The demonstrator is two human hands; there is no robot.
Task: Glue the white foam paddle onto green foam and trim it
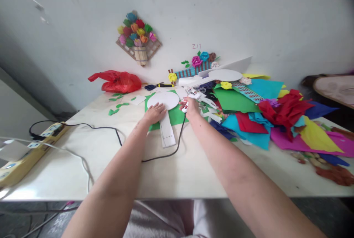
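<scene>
A white paddle-shaped board cutout (167, 134) lies on a green sheet (177, 115), its round end away from me and its straight handle toward me. My left hand (155, 113) rests flat on the lower left of the round part, fingers stretched out. In my right hand (191, 107) is a white glue gun (185, 106), gripped by its handle just right of the round part. Its black cord (179, 138) runs down and back to the left across the table. White scraps (211, 116) lie right of my right hand.
Coloured paper (240, 99) and crumpled red paper (284, 110) pile up at the right. A red plastic bag (121, 82) sits at the back left, with green cut pieces (117, 109) in front. A yellow power strip (35, 149) lies at the left edge. Decorations hang on the wall.
</scene>
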